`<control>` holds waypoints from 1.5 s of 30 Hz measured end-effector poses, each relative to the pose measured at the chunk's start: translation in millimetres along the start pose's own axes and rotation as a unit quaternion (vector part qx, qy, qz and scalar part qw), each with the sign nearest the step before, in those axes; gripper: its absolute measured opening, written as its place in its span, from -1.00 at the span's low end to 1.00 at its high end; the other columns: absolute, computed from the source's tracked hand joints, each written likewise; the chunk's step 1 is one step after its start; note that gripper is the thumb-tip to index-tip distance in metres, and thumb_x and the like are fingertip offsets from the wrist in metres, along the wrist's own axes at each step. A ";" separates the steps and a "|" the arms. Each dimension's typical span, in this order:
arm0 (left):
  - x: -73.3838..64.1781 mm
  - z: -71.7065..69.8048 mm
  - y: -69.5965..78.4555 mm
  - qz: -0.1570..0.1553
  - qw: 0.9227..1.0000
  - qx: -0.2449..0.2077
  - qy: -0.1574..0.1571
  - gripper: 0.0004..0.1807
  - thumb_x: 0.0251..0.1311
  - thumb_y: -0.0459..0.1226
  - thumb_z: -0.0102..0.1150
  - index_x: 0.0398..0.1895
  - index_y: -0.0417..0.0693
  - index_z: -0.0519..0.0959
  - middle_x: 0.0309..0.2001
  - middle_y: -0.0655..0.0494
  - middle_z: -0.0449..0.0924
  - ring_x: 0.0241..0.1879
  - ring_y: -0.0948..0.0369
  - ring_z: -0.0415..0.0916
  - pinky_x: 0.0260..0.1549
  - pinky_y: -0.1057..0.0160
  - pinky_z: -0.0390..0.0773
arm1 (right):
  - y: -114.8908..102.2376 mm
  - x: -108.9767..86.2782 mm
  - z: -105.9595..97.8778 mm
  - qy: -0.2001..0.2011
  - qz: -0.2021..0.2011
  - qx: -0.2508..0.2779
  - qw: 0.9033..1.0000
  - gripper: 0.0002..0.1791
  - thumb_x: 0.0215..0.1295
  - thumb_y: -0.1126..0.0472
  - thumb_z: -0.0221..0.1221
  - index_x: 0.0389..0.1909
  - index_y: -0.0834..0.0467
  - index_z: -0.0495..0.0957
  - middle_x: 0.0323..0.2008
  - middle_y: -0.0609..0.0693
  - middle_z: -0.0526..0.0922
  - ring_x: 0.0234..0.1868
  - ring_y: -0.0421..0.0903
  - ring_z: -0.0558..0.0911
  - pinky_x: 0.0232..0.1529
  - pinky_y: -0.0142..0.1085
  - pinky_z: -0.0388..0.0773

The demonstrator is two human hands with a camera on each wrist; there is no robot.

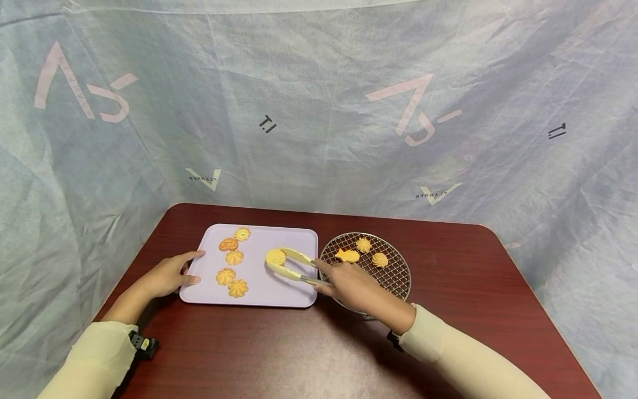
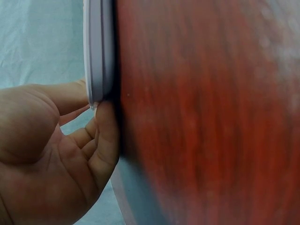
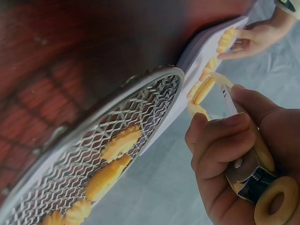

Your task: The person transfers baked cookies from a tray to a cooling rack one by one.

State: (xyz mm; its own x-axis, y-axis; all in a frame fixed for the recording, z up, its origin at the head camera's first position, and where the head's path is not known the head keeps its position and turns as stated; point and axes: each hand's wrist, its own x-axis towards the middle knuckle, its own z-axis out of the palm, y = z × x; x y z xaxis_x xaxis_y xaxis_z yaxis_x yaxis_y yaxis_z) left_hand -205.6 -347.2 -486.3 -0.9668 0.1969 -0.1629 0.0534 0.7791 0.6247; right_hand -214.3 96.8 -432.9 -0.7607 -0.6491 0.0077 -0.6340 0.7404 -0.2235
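My right hand grips a pair of tongs with pale yellow tips and a metal spring hinge. Between the tips is a round ridged cookie, over the middle of the light purple tray. At the tray's left side my left hand holds the rim, with the edge between thumb and fingers in the left wrist view. Several golden cookies lie on the tray's left half, among them a flower-shaped cookie and a browner pretzel-shaped one.
Right of the tray stands a round wire rack, partly covered by my right hand. It bears a fish-shaped cookie, a swirl cookie and a star-shaped cookie. Grey cloth hangs behind the dark red table.
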 end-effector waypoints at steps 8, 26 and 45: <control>-0.8 0.1 2.0 -0.003 1.000 0.003 0.000 -0.25 0.29 -0.38 0.36 0.48 -0.41 0.26 -0.41 -0.01 0.40 -0.55 0.16 0.42 -0.58 0.19 0.48 | 4.5 -15.0 -3.3 0.010 0.017 -0.001 1.000 -0.26 0.40 -0.12 0.29 0.51 0.05 0.37 -0.24 0.04 0.74 -0.45 -0.20 0.56 -0.44 -0.31 0.56; -0.5 0.6 1.0 -0.007 1.000 0.006 -0.001 -0.25 0.30 -0.37 0.35 0.48 -0.40 0.26 -0.40 -0.02 0.40 -0.55 0.16 0.42 -0.57 0.18 0.48 | 23.0 -49.8 -10.1 0.042 0.027 -0.007 0.999 -0.26 0.38 -0.05 0.33 0.49 0.12 0.38 -0.07 0.22 0.75 -0.43 -0.12 0.65 -0.28 -0.17 0.68; -1.6 -0.4 2.1 -0.006 1.000 -0.001 -0.005 -0.25 0.31 -0.36 0.35 0.49 -0.40 0.25 -0.41 -0.02 0.40 -0.55 0.16 0.42 -0.57 0.19 0.48 | 48.2 -89.6 -19.1 0.048 0.084 0.005 0.995 -0.26 0.38 -0.07 0.32 0.50 0.11 0.39 0.11 0.29 0.69 0.01 0.24 0.73 -0.03 0.08 0.67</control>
State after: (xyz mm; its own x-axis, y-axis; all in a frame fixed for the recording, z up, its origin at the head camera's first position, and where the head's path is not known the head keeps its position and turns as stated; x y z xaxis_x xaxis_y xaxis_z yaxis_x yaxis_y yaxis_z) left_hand -204.1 -346.1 -484.4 -0.9648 0.1933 -0.1784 0.0408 0.7799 0.6246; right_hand -179.4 194.0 -425.7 -0.8657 -0.4966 0.0632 -0.4962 0.8344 -0.2400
